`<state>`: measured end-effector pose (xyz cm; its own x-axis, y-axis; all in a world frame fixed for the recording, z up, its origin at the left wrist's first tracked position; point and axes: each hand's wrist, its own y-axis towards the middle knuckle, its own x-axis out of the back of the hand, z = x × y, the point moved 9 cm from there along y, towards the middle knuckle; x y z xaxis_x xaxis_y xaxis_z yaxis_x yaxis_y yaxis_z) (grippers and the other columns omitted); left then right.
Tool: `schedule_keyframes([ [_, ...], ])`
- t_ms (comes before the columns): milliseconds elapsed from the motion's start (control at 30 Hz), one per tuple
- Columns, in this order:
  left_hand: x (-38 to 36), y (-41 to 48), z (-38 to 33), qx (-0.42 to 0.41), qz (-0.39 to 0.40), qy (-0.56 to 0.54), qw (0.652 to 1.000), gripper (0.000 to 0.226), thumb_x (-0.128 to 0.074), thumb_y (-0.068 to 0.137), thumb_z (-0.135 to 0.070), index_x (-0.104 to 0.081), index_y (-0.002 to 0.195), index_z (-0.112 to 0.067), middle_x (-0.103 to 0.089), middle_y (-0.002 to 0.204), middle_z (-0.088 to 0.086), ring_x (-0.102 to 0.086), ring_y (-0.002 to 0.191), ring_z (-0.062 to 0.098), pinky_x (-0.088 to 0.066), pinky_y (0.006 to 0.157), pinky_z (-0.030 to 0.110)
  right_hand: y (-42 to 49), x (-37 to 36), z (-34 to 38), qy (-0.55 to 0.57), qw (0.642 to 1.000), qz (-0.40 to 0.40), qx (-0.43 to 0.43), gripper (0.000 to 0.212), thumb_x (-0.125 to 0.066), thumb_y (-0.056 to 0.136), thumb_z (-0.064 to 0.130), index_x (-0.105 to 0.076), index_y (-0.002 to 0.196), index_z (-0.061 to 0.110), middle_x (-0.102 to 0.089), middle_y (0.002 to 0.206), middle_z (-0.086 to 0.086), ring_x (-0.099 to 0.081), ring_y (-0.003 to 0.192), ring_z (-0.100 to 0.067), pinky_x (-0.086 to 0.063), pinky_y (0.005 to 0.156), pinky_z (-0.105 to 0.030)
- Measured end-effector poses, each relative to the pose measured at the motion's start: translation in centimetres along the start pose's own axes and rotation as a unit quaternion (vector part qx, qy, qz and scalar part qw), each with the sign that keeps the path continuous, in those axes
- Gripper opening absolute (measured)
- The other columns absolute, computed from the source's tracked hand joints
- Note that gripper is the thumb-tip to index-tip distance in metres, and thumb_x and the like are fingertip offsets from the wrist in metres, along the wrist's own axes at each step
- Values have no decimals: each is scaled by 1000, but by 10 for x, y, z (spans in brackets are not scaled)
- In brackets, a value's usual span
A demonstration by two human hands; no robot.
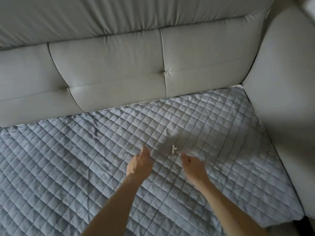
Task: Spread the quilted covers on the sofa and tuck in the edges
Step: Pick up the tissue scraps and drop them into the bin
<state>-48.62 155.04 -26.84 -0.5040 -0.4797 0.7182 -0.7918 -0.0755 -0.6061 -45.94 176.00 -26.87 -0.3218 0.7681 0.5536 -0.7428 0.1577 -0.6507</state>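
Observation:
A blue-grey quilted cover [68, 159] lies spread over the seat of a pale grey sofa [119, 68]. Its lace-trimmed far edge runs along the foot of the backrest, and its right edge meets the armrest [286, 82]. A few creases run across the fabric at mid-left. My left hand [140, 165] and my right hand [194, 166] rest side by side on the middle of the cover, fingers pointing toward the backrest and pressed to the fabric. A small white embroidered motif [173, 149] sits on the cover between my fingertips.
The backrest cushions rise behind the seat, with a wrinkled upper cushion [119, 12] above them. The armrest walls in the right side. At the lower right the cover's corner [296, 217] hangs at the seat's front edge.

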Motion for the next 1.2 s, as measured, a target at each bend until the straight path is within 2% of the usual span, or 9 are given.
schedule_keyframes([
  [167, -23, 0, 3, -13, -31, -42, 999, 53, -31, 95, -9, -20, 140, -35, -64, 117, 10, -64, 90, 31, -49, 71, 43, 21, 1, 5, -98, 991, -66, 69, 35, -30, 106, 25, -54, 92, 5, -57, 81, -4, -61, 82, -29, -30, 64, -28],
  [333, -37, 8, 4, -3, -16, 4, 1000, 63, -32, 94, -9, -10, 148, -33, -64, 117, 11, -64, 99, 33, -50, 84, 47, 41, -18, 25, -220, 967, -68, 107, 52, -35, 101, 49, -46, 112, 0, -57, 102, -14, -64, 88, -32, -47, 69, -36],
  [433, -32, 4, 15, 3, 8, -20, 1000, 52, -30, 101, -19, -14, 146, -40, -66, 105, 12, -63, 87, 29, -49, 72, 44, 42, -34, 30, -339, 934, -7, 113, 30, -36, 103, 20, -42, 126, 0, -60, 117, -17, -65, 103, -34, -50, 79, -38],
  [500, -13, -7, 25, 10, -12, -65, 998, 37, -30, 104, -33, -32, 141, -31, -67, 93, 15, -62, 77, 29, -47, 64, 40, 36, -42, 36, -366, 921, 58, 116, 31, -37, 99, 8, -42, 128, -1, -60, 121, -19, -61, 111, -34, -48, 88, -38],
  [633, 67, -53, 58, 65, -71, -100, 990, 42, -31, 104, -39, -61, 91, -13, -67, 84, 10, -61, 73, 28, -51, 65, 42, -13, -43, 87, -345, 923, 113, 123, 40, -33, 102, 15, -36, 138, -2, -56, 131, -20, -56, 119, -31, -44, 93, -33],
  [767, 169, -121, 107, 131, -145, -157, 968, 46, -40, 97, -37, -47, 59, -12, -58, 58, 5, -53, 52, 21, -42, 49, 29, -87, -32, 168, -259, 947, 122, 148, 37, -29, 105, 24, -44, 129, 1, -63, 119, -18, -61, 104, -30, -49, 86, -39],
  [900, 280, -214, 161, 168, -224, -196, 940, 42, -46, 93, -32, -41, 55, -14, -46, 49, -2, -39, 43, 13, -31, 40, 23, -177, -28, 274, -233, 938, 138, 218, 28, -31, 105, 28, -53, 111, 12, -64, 112, -9, -60, 92, -21, -49, 79, -34],
  [1067, 404, -350, 244, 190, -308, -203, 910, 45, -45, 95, -35, -40, 57, -12, -45, 49, -1, -43, 47, 18, -35, 49, 29, -307, -40, 418, -198, 917, 140, 317, 34, -32, 104, 28, -60, 102, 9, -66, 109, -13, -59, 102, -32, -40, 79, -32],
  [1200, 489, -464, 319, 209, -384, -170, 883, 46, -47, 96, -35, -47, 58, -9, -51, 52, 4, -48, 51, 20, -37, 51, 30, -419, -68, 515, -170, 896, 135, 388, 33, -40, 97, 27, -49, 69, 13, -57, 69, -3, -50, 71, -26, -35, 63, -36],
])
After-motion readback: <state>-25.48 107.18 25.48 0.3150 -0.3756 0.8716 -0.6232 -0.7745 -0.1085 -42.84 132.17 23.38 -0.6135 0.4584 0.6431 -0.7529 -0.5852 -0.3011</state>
